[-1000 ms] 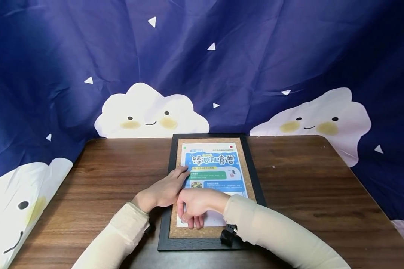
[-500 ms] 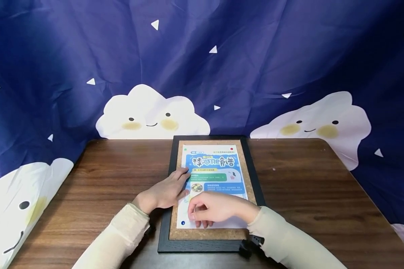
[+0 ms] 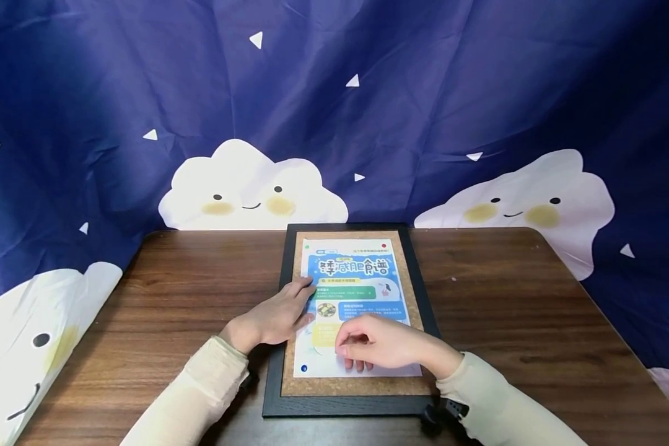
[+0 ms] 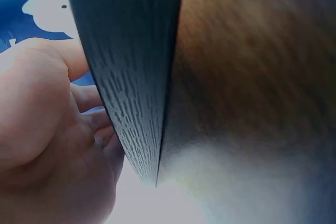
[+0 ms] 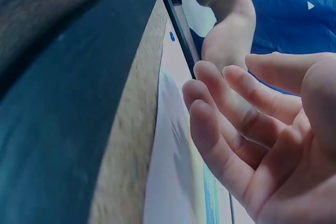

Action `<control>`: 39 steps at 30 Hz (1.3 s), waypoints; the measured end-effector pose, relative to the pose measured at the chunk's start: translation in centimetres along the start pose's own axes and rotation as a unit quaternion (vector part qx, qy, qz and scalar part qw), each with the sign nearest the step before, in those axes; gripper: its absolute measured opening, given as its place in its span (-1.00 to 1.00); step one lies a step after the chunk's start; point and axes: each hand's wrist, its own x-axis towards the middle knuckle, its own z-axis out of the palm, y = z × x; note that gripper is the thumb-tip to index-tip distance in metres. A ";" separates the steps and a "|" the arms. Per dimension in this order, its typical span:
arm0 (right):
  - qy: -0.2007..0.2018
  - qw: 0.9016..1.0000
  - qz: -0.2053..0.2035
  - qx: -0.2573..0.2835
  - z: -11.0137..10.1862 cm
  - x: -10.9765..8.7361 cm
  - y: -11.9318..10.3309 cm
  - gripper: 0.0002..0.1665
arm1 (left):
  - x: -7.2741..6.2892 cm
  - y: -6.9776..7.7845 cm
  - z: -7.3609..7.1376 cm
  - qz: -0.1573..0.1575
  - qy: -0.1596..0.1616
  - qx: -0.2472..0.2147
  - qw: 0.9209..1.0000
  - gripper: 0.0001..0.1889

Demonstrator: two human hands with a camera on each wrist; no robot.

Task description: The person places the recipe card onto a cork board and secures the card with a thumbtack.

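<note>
A printed poster (image 3: 334, 296) with blue, green and yellow blocks lies on a cork board (image 3: 357, 387) inside a black frame (image 3: 334, 406). Pins mark three of its corners: green (image 3: 307, 247) upper left, red (image 3: 384, 245) upper right, blue (image 3: 304, 368) lower left. My left hand (image 3: 273, 317) rests across the frame's left side, straight fingertips on the poster's edge. Over the poster's lower part hovers my right hand (image 3: 390, 342). The right wrist view shows that hand (image 5: 257, 140) loosely curled, with nothing held; the blue pin (image 5: 172, 36) lies beyond it.
The board lies on a brown wood-grain table (image 3: 513, 310), its far edge close to a dark blue curtain (image 3: 312, 93) printed with white clouds. Dark wrist gear (image 3: 443, 414) sits by the right sleeve, near the frame's lower right corner.
My right hand has lifted off the poster's lower left corner and moved right, uncovering the blue pin there. My left hand stays about where it was.
</note>
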 end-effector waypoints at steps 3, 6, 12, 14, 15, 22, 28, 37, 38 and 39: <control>0.010 1.000 -0.006 -0.010 -0.4 -0.7 0.3 -0.77 | -0.1 0.4 -0.3 0.007 -0.005 -0.002 1.000 -0.25; 0.023 1.000 -0.006 -0.016 -0.9 -1.4 0.5 -0.78 | -0.1 0.4 -0.2 0.005 -0.008 -0.003 1.000 -0.24; 0.046 0.999 -0.001 -0.004 -1.7 -3.0 0.5 -0.76 | 0.2 -0.3 0.2 0.007 -0.008 0.009 1.000 -0.23; 0.058 0.998 0.003 -0.003 -2.0 -3.6 0.6 -0.75 | 0.2 -0.2 0.0 0.002 -0.012 0.001 1.000 -0.23; 0.065 0.998 0.003 -0.003 -2.1 -3.8 0.6 -0.75 | 0.2 -0.1 -0.1 0.001 -0.013 0.002 1.000 -0.22; 0.114 0.993 0.001 -0.012 -3.2 -5.6 1.2 -0.76 | -0.8 3.2 -2.5 -0.020 -0.034 0.011 0.999 -0.29; 0.149 0.989 0.020 -0.009 -4.0 -7.0 1.8 -0.79 | -0.9 2.8 -2.1 -0.014 -0.024 0.015 0.999 -0.30; 0.187 0.982 0.028 -0.028 -5.1 -8.4 2.9 -0.78 | -1.1 3.9 -3.0 -0.035 -0.044 0.028 0.998 -0.32; 0.192 0.980 0.030 -0.029 -5.2 -8.6 3.1 -0.78 | -1.1 4.0 -3.0 -0.037 -0.046 0.033 0.998 -0.32; 0.198 0.979 0.032 -0.031 -5.3 -8.8 3.3 -0.79 | -1.1 4.1 -3.0 -0.038 -0.047 0.037 0.997 -0.32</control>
